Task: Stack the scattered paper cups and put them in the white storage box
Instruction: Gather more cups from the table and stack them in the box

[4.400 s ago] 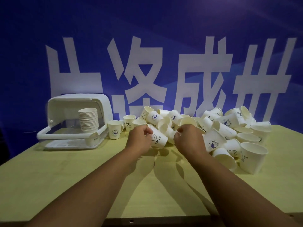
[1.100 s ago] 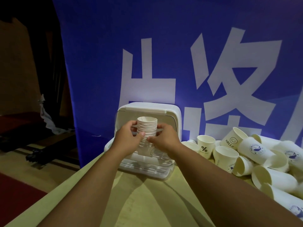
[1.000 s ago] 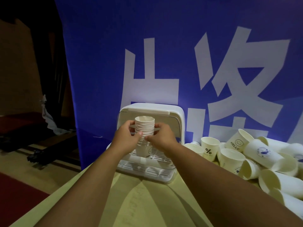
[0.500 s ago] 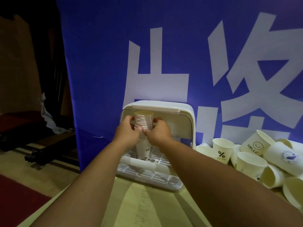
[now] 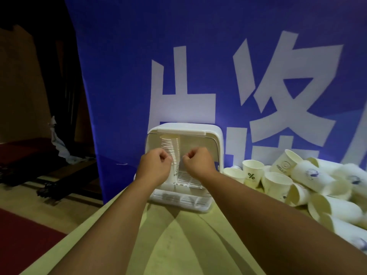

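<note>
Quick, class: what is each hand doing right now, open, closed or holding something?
Left hand: fingers curled, overlapping the paper-cup stack; grip cannot be told.
Right hand: closed, fingers curled, holding nothing, apart from the stack.

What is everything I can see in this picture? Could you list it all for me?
stack of paper cups: one stack, white, upright inside the storage box, on its left side.
storage box: one, white, front open, on the table in front of the banner.
loose paper cups: more than ten, white, some upright and most tipped over, piled right of the box and running out of frame.
table: one, pale yellow-green.
banner: one, blue with large white characters, behind the table.
cloth: one, white, in the dark area at left.
carpet: red, on the floor at lower left.
left hand: fingers curled, at the stack's left side; contact unclear.
right hand: fingers curled, holding nothing, just right of the stack.
</note>
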A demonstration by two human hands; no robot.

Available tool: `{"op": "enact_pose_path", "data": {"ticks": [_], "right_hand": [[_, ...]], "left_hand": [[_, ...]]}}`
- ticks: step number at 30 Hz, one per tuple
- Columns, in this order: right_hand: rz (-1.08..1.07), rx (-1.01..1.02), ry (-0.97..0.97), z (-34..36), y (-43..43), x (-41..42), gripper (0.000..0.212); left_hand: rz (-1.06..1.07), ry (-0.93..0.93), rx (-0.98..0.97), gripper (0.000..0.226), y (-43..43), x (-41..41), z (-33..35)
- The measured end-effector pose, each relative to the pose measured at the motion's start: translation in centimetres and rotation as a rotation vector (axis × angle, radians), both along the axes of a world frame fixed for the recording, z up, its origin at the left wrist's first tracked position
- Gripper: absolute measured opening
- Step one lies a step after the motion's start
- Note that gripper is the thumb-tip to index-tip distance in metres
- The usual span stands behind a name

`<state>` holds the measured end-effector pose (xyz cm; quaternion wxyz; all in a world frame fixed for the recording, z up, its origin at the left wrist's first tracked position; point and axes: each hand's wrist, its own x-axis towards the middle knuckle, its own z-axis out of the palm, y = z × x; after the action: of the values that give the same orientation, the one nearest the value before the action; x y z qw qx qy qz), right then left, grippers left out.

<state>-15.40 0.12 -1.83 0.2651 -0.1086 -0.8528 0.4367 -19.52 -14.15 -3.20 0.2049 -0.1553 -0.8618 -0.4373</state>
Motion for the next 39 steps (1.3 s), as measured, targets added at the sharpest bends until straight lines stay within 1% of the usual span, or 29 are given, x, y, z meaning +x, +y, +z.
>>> {"op": "enact_pose_path", "data": {"ticks": [1, 5, 8, 15, 19, 20, 22, 24, 26, 28, 29, 33, 39], "right_hand": [[-0.008, 0.006, 0.010, -0.1, 0.3, 1.3, 0.019], [-0.036, 0.003, 0.012, -0.9, 1.3, 6.8, 0.017], [-0.060, 0.044, 0.017, -1.6, 2.6, 11.1, 0.017], [-0.180, 0.114, 0.005, -2.9, 7.3, 20.4, 0.014], [-0.259, 0.166, -0.015, -2.9, 10.4, 25.0, 0.020], [-0.272, 0.179, -0.029, -2.8, 11.3, 26.1, 0.018], [-0.286, 0.235, -0.068, -2.8, 13.0, 28.0, 0.012], [-0.299, 0.362, -0.136, -2.7, 14.6, 29.5, 0.012], [-0.287, 0.518, -0.221, -2.8, 16.0, 30.4, 0.022], [-0.238, 0.654, -0.331, -2.9, 17.1, 31.0, 0.034], [-0.210, 0.684, -0.388, -2.9, 17.5, 31.2, 0.038], [-0.150, 0.720, -0.550, -3.2, 18.5, 30.9, 0.048], [-0.207, 0.677, -0.623, -3.5, 19.1, 29.5, 0.045]], "left_hand": [[-0.013, -0.007, -0.013, 0.017, 0.0, 1.2, 0.2], [-0.067, -0.026, -0.058, 0.019, 0.9, 6.1, 0.7], [-0.121, -0.029, -0.078, 0.021, 2.3, 9.8, 0.7], [-0.267, -0.042, -0.144, 0.017, 7.8, 17.8, 0.1], [-0.374, -0.050, -0.176, 0.013, 11.3, 21.2, -0.6], [-0.410, -0.053, -0.195, 0.012, 12.0, 22.0, -0.7], [-0.518, -0.089, -0.266, 0.011, 13.4, 23.5, -0.8], [-0.648, -0.165, -0.369, 0.014, 14.4, 24.8, -1.0], [-0.748, -0.238, -0.481, 0.021, 15.1, 25.9, -1.3], [-0.811, -0.255, -0.577, 0.033, 15.7, 26.6, -1.6], [-0.822, -0.254, -0.613, 0.038, 15.9, 26.9, -1.8], [-0.802, -0.250, -0.680, 0.051, 16.3, 27.2, -2.9], [-0.708, -0.182, -0.675, 0.063, 15.6, 26.2, -3.4]]}}
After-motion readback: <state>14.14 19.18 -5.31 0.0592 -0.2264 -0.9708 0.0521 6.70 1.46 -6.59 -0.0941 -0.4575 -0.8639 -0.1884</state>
